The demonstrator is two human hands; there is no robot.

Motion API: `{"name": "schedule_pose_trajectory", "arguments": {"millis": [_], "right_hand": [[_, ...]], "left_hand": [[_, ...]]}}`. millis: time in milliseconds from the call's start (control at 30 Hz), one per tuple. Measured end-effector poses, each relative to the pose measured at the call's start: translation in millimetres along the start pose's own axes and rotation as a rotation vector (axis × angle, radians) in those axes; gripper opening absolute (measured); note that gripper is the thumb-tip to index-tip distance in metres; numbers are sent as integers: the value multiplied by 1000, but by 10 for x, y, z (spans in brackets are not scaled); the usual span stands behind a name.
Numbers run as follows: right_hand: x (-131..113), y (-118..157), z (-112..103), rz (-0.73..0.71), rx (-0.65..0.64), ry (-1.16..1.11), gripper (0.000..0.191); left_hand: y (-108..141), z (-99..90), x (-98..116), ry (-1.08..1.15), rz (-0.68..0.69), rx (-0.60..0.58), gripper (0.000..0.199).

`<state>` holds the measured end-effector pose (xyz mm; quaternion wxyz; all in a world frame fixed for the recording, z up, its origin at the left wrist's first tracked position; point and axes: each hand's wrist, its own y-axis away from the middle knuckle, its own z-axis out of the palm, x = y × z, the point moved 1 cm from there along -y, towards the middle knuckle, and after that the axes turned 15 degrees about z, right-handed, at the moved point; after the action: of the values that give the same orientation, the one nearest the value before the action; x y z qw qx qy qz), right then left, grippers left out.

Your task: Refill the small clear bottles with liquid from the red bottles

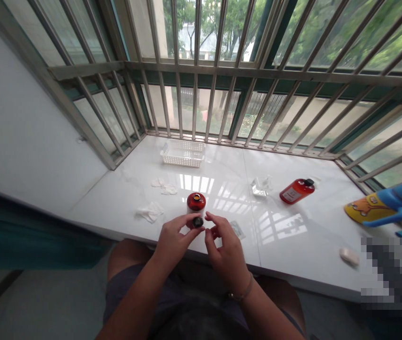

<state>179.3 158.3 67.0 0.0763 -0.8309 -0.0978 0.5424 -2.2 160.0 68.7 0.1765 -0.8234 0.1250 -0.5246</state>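
An uncapped red bottle stands upright on the white ledge, its round opening facing up. Just in front of it, my left hand pinches a small black cap between thumb and fingers. My right hand is at the cap's right side, its fingers curved and apart, with nothing seen between them. A second red bottle with a black cap lies on its side farther right.
A white basket sits near the window bars. Crumpled tissues lie at left, a clear plastic piece right of centre. A blue and yellow flask and a pinkish bar are at right. The ledge's edge runs in front.
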Motion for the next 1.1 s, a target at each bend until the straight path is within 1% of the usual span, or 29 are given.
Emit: {"name": "schedule_pose_trajectory", "arguments": {"millis": [67,133,233,300,433,667,733,833,1000,1100], "right_hand": [[-10,9,1,1,15,2,43],[-15,14,1,-10,-10,15,42],[-11,21,5,-13,-55,33,45],[-9,26,10,-7,-58,41,46],[-11,25,13,8,-2,23,39],[-3,-5,-24,-7,-17,19,26],[2,-19,-38,-14,-19,15,20],[1,-38,-57,-31,-36,13,13],[-21,-42,-61,-78,-72,34,15],[-35,-30,-59,-65,-55,50,11]], "left_hand": [[6,-1,-6,-10,0,13,31],[9,-4,-4,-16,8,14,30],[9,-10,6,-32,28,12,30],[9,-12,6,-44,39,14,30],[17,-8,-17,-58,57,11,32],[17,-29,-48,-54,97,-8,31],[12,-62,-49,-48,110,-28,30],[11,-123,-53,-12,146,-88,28],[29,-186,-59,27,163,-142,27],[33,-191,-49,20,161,-150,25]]}}
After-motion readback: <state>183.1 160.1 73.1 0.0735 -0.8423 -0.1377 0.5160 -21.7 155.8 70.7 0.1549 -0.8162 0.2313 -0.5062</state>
